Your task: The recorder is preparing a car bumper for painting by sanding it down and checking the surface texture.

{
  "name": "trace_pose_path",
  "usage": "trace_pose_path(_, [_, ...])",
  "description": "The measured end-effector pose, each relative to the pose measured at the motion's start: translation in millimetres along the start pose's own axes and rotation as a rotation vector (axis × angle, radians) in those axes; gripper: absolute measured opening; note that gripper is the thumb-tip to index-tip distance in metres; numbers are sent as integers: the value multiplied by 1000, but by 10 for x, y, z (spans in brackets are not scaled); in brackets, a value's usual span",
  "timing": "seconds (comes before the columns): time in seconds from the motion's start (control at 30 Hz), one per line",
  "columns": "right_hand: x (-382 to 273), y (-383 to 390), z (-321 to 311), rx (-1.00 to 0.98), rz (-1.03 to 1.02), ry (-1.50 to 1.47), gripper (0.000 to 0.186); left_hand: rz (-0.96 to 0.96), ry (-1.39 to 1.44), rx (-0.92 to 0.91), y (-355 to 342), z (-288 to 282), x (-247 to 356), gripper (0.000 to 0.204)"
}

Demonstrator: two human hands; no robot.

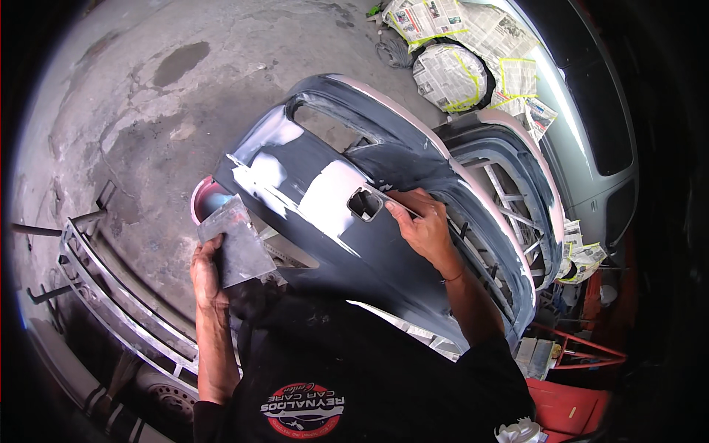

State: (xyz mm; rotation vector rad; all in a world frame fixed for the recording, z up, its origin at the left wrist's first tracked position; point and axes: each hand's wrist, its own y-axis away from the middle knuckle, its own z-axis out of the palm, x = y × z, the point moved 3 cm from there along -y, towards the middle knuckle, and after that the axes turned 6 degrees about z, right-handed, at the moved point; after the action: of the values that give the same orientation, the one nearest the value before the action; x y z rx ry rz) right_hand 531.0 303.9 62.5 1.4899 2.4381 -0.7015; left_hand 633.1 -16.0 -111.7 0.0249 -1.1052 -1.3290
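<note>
A dark grey car bumper (399,258) with pale pink and white filler patches lies in front of me. My left hand (207,272) is closed on the lower left edge of a flat grey mixing board (238,244), smeared with residue and tilted beside the bumper's left end. Over the bumper, my right hand (427,225) pinches a thin flat piece (406,208), seen almost edge-on. Its fingers are beside a small square opening (365,203), next to a broad pale filler patch (327,198). The fingertips' contact with the bumper is hard to make out.
Behind the mixing board a pink-rimmed round container (201,198) partly shows. A second bumper (543,184) stands just beyond the first. Farther right is a silver car (591,177) with newspaper masking (450,74). A metal frame (111,295) lies at left on the concrete floor (140,133).
</note>
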Motion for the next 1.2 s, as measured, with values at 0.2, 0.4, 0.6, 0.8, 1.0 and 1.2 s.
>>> trace_pose_path(0.2, [5, -219, -97, -145, -42, 22, 17, -13, 4, -40, 52, 38, -7, 29])
trace_pose_path(0.4, [-40, -532, -101, -409, -100, 37, 34, -7, 9, -42, 78, 6, -31, 29])
trace_pose_path(0.6, [-156, -709, -100, -574, -226, 119, 23, 19, 41, -48, 148, 22, 3, 29])
trace_pose_path(0.8, [-4, -828, -136, -667, -91, 69, 24, 11, 46, -25, 165, -3, 12, 28])
trace_pose_path(1.0, [46, -626, -417, -595, 71, 14, 29, 91, 104, -60, 150, -6, 109, 37])
trace_pose_path(1.2, [-72, -166, -606, -194, 304, -482, 21, 35, 240, -157, 495, 510, 304, 42])
